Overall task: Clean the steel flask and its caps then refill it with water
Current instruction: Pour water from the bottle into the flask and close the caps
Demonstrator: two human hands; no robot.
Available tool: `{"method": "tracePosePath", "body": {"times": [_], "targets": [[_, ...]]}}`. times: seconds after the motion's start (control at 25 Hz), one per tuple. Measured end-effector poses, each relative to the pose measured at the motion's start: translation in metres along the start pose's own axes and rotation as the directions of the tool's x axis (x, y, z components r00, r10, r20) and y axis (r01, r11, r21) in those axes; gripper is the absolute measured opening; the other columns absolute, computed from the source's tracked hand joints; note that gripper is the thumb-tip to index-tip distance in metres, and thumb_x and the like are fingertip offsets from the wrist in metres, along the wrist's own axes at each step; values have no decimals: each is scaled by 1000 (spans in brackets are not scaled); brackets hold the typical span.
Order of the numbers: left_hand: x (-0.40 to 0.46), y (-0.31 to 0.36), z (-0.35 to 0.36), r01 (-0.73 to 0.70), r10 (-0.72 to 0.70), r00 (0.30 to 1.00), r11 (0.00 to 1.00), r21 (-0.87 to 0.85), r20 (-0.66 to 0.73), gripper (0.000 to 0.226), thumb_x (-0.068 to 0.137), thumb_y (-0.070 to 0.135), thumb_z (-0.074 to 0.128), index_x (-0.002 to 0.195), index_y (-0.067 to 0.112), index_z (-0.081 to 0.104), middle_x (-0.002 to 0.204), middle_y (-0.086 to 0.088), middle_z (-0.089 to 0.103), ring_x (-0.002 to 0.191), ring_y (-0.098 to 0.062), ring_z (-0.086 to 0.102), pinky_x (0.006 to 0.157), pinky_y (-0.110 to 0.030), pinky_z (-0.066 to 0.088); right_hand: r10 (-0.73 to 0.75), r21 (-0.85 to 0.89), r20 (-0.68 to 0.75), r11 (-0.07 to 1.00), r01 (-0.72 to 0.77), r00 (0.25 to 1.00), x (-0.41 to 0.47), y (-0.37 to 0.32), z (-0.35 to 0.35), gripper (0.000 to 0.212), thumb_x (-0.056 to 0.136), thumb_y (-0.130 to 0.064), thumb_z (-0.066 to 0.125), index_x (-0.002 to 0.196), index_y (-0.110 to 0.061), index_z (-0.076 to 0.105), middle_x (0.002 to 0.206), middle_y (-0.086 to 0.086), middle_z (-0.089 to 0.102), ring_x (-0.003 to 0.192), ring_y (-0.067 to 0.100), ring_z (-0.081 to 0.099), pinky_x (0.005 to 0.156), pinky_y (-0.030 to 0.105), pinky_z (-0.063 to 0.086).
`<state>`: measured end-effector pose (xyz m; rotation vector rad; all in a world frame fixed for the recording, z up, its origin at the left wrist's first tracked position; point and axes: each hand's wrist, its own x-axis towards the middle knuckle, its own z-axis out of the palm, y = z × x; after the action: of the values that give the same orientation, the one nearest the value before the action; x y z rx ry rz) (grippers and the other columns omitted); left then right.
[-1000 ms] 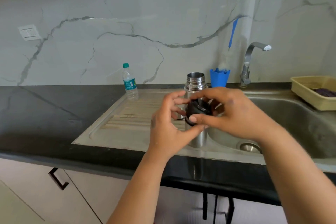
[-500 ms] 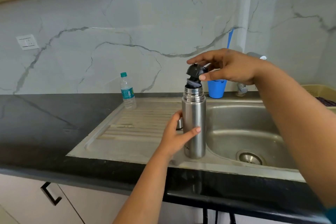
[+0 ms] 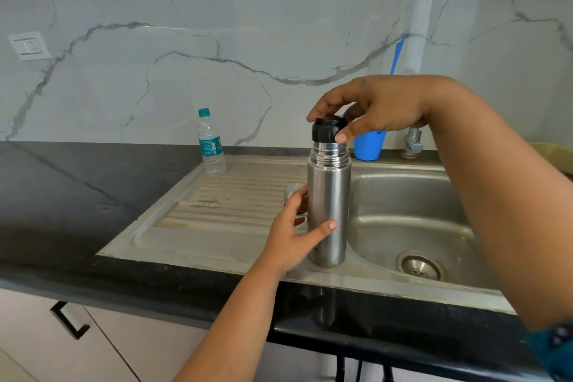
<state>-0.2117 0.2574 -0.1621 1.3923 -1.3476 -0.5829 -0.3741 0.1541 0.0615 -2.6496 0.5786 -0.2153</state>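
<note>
The steel flask (image 3: 329, 201) stands upright on the sink's drainboard (image 3: 217, 220), right beside the basin. My left hand (image 3: 294, 232) grips its lower body, thumb across the front. On the flask's mouth sits the black inner cap (image 3: 328, 129), and my right hand (image 3: 378, 107) holds it from above with thumb and fingertips round its rim. A steel outer cap (image 3: 293, 191) lies on the drainboard behind my left hand, mostly hidden.
The sink basin (image 3: 403, 220) with its drain lies to the right. At the back stand a small plastic water bottle (image 3: 210, 143), a blue cup (image 3: 369, 144) with a blue brush handle, and the tap (image 3: 412, 141). A yellow tray's edge (image 3: 555, 153) shows at far right.
The black cap went from between both hands down onto the flask's mouth. My left hand moved to grip the flask body; my right hand lowered the tilted cap until it sits level.
</note>
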Motion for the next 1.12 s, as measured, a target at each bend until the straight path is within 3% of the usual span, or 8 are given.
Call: {"method": "tracePosePath", "body": {"times": [0.2, 0.36, 0.56, 0.64, 0.72, 0.84, 1.0, 1.12], "targets": [[1, -1, 1, -30, 30, 999, 999, -12, -13, 75, 70, 54, 78, 134, 53, 40, 131, 19, 57, 118, 0, 56, 100, -30, 50, 25, -13, 3, 1000, -25, 1000, -1, -4, 4, 50, 74, -24, 82, 117, -42, 62, 119, -8, 63, 96, 14, 68, 94, 35, 51], [1, -1, 1, -24, 23, 999, 999, -43, -22, 73, 67, 55, 78, 131, 57, 42, 129, 19, 59, 116, 0, 57, 98, -32, 52, 122, -193, -91, 972, -138, 988, 2, -18, 11, 48, 64, -49, 83, 108, -38, 64, 99, -8, 67, 82, 12, 68, 67, 21, 44], [1, -2, 0, -8, 7, 1000, 999, -49, -16, 71, 72, 47, 81, 130, 58, 42, 130, 17, 59, 116, 0, 57, 98, -35, 53, 211, -290, -296, 909, -299, 931, 11, -15, 25, 81, 53, -89, 49, 88, -18, 67, 81, 3, 64, 76, 12, 59, 64, 29, 45], [1, -2, -1, 4, -5, 1000, 999, -53, -11, 69, 77, 37, 82, 127, 61, 41, 129, 18, 58, 113, 4, 56, 99, -33, 52, 202, -11, -261, 977, -213, 944, 6, -3, 18, 74, 69, -83, 40, 102, -22, 69, 100, 3, 68, 90, 13, 64, 80, 31, 53], [1, -3, -1, 9, -9, 1000, 998, -58, -10, 69, 79, 33, 81, 127, 61, 40, 129, 19, 57, 113, 5, 56, 99, -33, 52, 69, 203, -93, 978, -49, 993, -2, 3, 12, 40, 90, -50, 54, 124, -30, 62, 121, -4, 65, 109, 7, 62, 96, 28, 48], [2, -3, 0, 6, -7, 1000, 998, -58, -8, 69, 79, 33, 81, 127, 60, 40, 129, 20, 57, 113, 6, 55, 98, -32, 52, -48, 64, 24, 997, 47, 999, -6, 7, 9, 35, 89, -24, 66, 123, -32, 63, 114, -9, 68, 109, 7, 62, 97, 24, 44], [2, -3, 1, -3, 2, 1000, 998, -61, -16, 68, 79, 34, 81, 125, 62, 41, 128, 20, 58, 112, 5, 56, 98, -32, 52, 102, -201, -266, 967, -158, 959, 7, -1, 25, 56, 62, -76, 61, 91, -28, 66, 83, -4, 62, 79, 11, 58, 67, 26, 42], [1, -4, 0, -5, 4, 1000, 998, -67, -13, 68, 75, 41, 82, 125, 64, 42, 129, 20, 58, 114, 1, 57, 98, -35, 52, 167, -168, -330, 958, -232, 929, 10, -1, 32, 80, 61, -88, 41, 84, -16, 63, 82, 1, 63, 79, 15, 60, 71, 30, 48]]}}
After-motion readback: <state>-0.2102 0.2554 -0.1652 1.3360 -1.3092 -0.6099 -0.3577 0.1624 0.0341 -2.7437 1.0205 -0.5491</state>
